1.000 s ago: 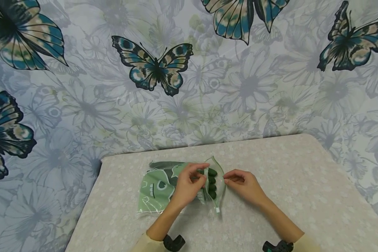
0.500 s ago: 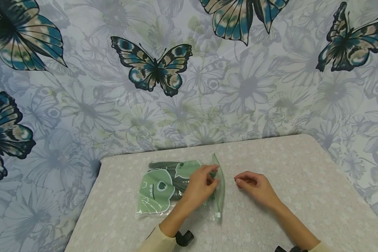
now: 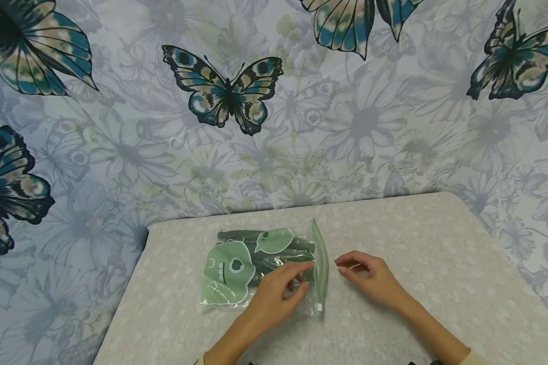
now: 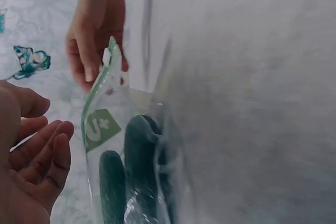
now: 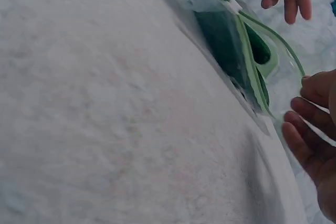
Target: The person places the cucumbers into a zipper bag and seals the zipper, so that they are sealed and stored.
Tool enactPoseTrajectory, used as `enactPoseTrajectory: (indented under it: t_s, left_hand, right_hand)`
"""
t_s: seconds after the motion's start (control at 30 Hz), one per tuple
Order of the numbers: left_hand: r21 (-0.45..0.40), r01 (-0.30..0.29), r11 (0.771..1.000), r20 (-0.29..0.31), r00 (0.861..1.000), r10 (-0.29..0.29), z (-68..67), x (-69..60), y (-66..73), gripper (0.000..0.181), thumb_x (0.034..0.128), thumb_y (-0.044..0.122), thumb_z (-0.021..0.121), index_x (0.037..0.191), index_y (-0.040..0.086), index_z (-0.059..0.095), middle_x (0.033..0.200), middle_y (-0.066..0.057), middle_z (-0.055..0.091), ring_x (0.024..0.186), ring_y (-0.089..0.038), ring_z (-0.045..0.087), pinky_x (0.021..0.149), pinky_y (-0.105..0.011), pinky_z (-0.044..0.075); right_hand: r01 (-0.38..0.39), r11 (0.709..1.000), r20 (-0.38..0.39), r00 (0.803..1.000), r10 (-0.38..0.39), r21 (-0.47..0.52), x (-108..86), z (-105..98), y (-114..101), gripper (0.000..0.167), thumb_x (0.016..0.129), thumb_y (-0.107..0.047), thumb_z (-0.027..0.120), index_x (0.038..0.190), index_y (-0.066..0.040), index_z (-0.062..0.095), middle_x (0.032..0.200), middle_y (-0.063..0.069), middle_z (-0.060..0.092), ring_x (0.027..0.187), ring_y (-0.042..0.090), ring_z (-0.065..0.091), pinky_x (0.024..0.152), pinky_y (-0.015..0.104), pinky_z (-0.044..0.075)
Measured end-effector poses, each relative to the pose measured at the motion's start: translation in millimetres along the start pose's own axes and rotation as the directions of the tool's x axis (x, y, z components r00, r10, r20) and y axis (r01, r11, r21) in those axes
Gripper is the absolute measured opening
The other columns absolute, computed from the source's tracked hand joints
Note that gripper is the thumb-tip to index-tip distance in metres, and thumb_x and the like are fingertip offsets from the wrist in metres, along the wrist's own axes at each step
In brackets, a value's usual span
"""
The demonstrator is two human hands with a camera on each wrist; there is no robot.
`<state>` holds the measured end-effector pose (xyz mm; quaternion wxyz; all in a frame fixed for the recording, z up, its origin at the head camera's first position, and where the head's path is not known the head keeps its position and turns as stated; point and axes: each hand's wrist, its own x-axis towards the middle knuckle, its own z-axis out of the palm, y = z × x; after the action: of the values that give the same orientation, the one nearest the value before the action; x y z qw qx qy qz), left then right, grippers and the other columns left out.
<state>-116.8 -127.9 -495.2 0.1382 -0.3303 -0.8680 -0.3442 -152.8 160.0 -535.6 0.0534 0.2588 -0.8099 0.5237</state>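
A clear slider zip bag (image 3: 230, 291) with pale green printed shapes lies flat on the table. Dark green cucumbers (image 4: 139, 166) show through its plastic. The green zip strip (image 3: 320, 253) runs along the bag's right end, with a white slider (image 3: 319, 307) at its near end. Over the bag's near right part is my left hand (image 3: 276, 294), fingers loosely bent and apart from the thumb, pinching nothing. Whether it touches the plastic is hard to tell. Just right of the strip, my right hand (image 3: 370, 279) hovers with relaxed fingers and holds nothing.
A pale patterned cloth covers the table (image 3: 420, 238). Behind its far edge stands a wall covering (image 3: 361, 121) with flowers and butterflies. In the head view, no other objects stand on the table.
My right hand has let go of the bag's rim and moved right. The bag's gaping mouth has fallen together. My left hand has released the mouth and shifted toward the bag's near side.
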Motion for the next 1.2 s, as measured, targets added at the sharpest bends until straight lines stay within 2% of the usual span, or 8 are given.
enactPoseTrajectory:
  t_s: [0.1,0.2,0.3,0.47,0.6,0.8,0.97,1.2]
  left_hand:
    - [0.084,-0.092,0.992,-0.049,0.994,0.096,-2.7,-17.7,-3.2,0.040,0.0934,0.012,0.081,0.133,0.018,0.074,0.122,0.002,0.074,0.097,-0.010,0.070,0.082,-0.017,0.057]
    - [0.175,-0.161,0.971,-0.049,0.984,0.172,-2.8,-30.9,-6.9,0.042,0.0851,0.014,0.088,0.125,0.020,0.076,0.123,0.004,0.071,0.107,-0.012,0.068,0.092,-0.021,0.057]
    - [0.241,-0.203,0.949,-0.019,0.977,0.213,-0.4,-37.7,-9.5,0.046,0.0805,0.020,0.092,0.124,0.022,0.076,0.123,0.006,0.069,0.110,-0.012,0.064,0.096,-0.025,0.055]
    - [0.301,-0.219,0.928,-0.013,0.972,0.233,4.4,-42.9,-10.3,0.054,0.0760,0.029,0.096,0.125,0.023,0.075,0.124,0.005,0.068,0.113,-0.013,0.061,0.100,-0.030,0.054]
    - [0.308,-0.192,0.932,0.002,0.980,0.201,7.6,-44.8,-9.5,0.056,0.0754,0.030,0.097,0.126,0.024,0.074,0.125,0.006,0.068,0.114,-0.013,0.061,0.099,-0.029,0.054]
    - [0.322,-0.142,0.936,0.037,0.990,0.137,11.1,-44.7,-8.4,0.051,0.0786,0.031,0.096,0.125,0.026,0.075,0.126,0.007,0.070,0.114,-0.011,0.064,0.098,-0.027,0.055]
    - [0.351,-0.170,0.921,-0.029,0.981,0.192,16.1,-41.3,-8.9,0.046,0.0762,0.029,0.096,0.117,0.024,0.076,0.117,0.008,0.072,0.102,-0.011,0.066,0.091,-0.029,0.053]
    - [0.385,-0.197,0.902,-0.063,0.969,0.239,20.1,-33.7,-5.3,0.034,0.0771,0.029,0.095,0.104,0.025,0.074,0.102,0.013,0.072,0.093,-0.008,0.069,0.084,-0.027,0.053]
  right_hand:
    - [0.230,0.966,-0.029,0.971,-0.235,-0.119,-1.2,6,-7,0.028,0.093,-0.003,0.081,0.119,-0.013,0.077,0.114,0.004,0.079,0.101,0.014,0.074,0.085,0.024,0.061]
    - [0.414,0.879,-0.023,0.902,-0.431,-0.238,-2.6,13,-13,0.041,0.083,0.003,0.086,0.120,-0.016,0.077,0.117,-0.002,0.075,0.108,0.015,0.070,0.096,0.017,0.055]
    - [0.524,0.793,0.021,0.838,-0.545,-0.310,-3.5,18,-19,0.040,0.084,-0.002,0.085,0.120,-0.018,0.078,0.121,-0.002,0.073,0.115,0.017,0.066,0.106,0.016,0.048]
    - [0.614,0.691,0.126,0.775,-0.619,-0.381,-4.6,26,-24,0.043,0.084,-0.014,0.088,0.125,-0.018,0.077,0.127,0.001,0.072,0.121,0.023,0.065,0.109,0.028,0.050]
    - [0.620,0.638,0.220,0.773,-0.595,-0.456,-8.4,31,-25,0.058,0.074,-0.023,0.095,0.128,-0.023,0.074,0.133,-0.002,0.069,0.130,0.025,0.060,0.109,0.038,0.048]
    - [0.611,0.626,0.268,0.785,-0.559,-0.485,-8.4,39,-27,0.037,0.080,-0.025,0.092,0.112,-0.025,0.073,0.124,-0.009,0.071,0.130,0.020,0.060,0.111,0.040,0.045]
    - [0.614,0.641,0.225,0.779,-0.585,-0.460,-5.5,40,-26,0.024,0.084,-0.020,0.088,0.102,-0.024,0.073,0.110,-0.012,0.074,0.118,0.016,0.066,0.110,0.037,0.045]
    - [0.604,0.701,0.128,0.785,-0.607,-0.380,-6.7,35,-23,0.018,0.089,-0.021,0.086,0.104,-0.023,0.076,0.107,-0.013,0.076,0.113,0.015,0.067,0.105,0.030,0.048]
